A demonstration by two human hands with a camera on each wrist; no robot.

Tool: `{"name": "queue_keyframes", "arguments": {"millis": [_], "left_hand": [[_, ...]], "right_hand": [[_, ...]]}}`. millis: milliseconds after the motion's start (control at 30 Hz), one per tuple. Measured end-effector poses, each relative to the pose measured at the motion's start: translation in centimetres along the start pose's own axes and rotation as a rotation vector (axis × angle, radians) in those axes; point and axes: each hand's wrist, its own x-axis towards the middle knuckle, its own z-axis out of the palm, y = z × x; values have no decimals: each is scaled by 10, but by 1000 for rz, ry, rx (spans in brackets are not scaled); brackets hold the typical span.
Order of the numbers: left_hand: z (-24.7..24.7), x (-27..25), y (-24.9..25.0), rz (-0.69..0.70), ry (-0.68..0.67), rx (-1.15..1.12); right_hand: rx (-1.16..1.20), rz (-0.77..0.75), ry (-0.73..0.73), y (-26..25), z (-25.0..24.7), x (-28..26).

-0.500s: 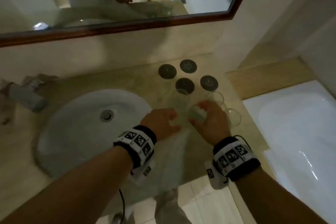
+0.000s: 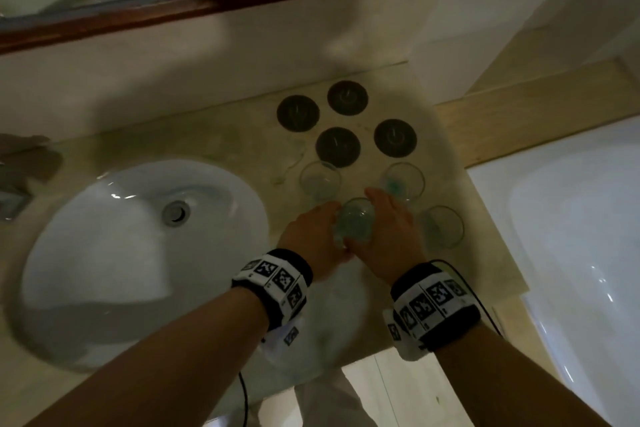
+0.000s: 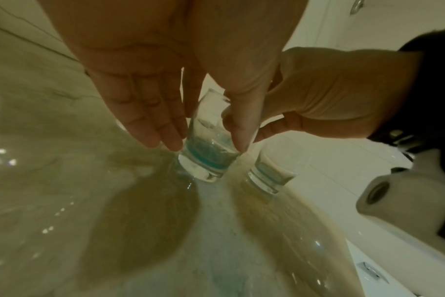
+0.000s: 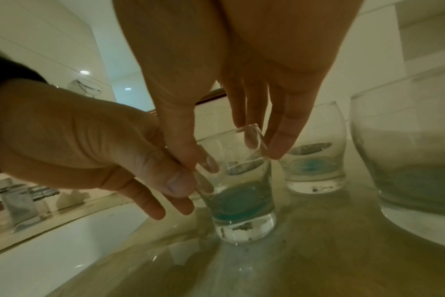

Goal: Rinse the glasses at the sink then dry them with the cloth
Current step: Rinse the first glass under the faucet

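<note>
A small clear glass [image 2: 355, 224] with a blue film in its bottom is between both hands, just right of the white sink [image 2: 104, 253]. My left hand [image 2: 313, 236] grips it from the left, with its fingers [image 3: 165, 132] down one side and the thumb on the other. My right hand [image 2: 389, 230] pinches its rim from the right, with fingertips [image 4: 277, 144] on the far edge. The glass [image 4: 241, 201] leans slightly, its base at the counter. A pale cloth [image 2: 332, 308] seems to lie on the counter under my wrists.
Three more glasses [image 2: 320, 180] [image 2: 401, 182] [image 2: 445, 227] stand close behind and right of the held one. Several dark round coasters [image 2: 337, 146] lie further back. A tap [image 4: 18, 203] is left of the sink, a white bathtub [image 2: 571, 253] is to the right, and a mirror is above.
My left hand has come off the counter and closed on the glass that my right hand was holding. The view has dropped closer to the counter.
</note>
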Motion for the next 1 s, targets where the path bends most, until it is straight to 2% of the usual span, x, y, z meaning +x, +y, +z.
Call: {"name": "queue_keyframes", "arguments": {"millis": [267, 433, 533, 767, 1000], "left_hand": [[0, -11, -13, 93, 26, -100], [-20, -28, -24, 120, 108, -185], [-38, -44, -44, 161, 213, -295], [-89, -82, -124, 210, 421, -456], [-129, -131, -247, 9, 478, -492]], "right_hand": [[-20, -18, -7, -10, -8, -12], [-74, -122, -8, -53, -23, -17], [-111, -212, 38, -86, -25, -19], [-123, -371, -30, -187, 4, -14], [-20, -480, -238, -304, 78, 2]]}}
